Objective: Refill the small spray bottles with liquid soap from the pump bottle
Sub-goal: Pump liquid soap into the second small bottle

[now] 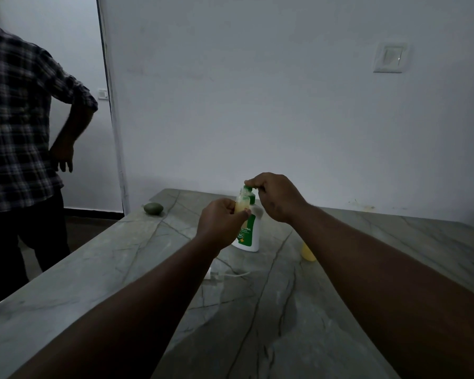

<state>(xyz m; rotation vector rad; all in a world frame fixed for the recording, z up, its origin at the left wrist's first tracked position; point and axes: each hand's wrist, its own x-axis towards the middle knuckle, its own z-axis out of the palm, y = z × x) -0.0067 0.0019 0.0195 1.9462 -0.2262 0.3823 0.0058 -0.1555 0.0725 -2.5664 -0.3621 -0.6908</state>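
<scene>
Right now both forearms are reaching out over the marble table [93,291]. A white piece with a thin tube [216,275], likely the removed spray top, is lying beside the left forearm. A second small yellow bottle [309,254] is standing half hidden behind the right forearm. The left hand [219,222] is gripping the small spray bottle [242,202] with its fingers curled round it, holding the open neck up against the nozzle, presumably to catch the soap. The right hand [277,198] is curling its fingers over the pump head [247,189], looks mid-press. The pump bottle [251,236] is standing on the table, just behind the small one. Further back, a green lump [153,208] is sitting near the table's far corner and a bystander [19,119] is standing to the left.
</scene>
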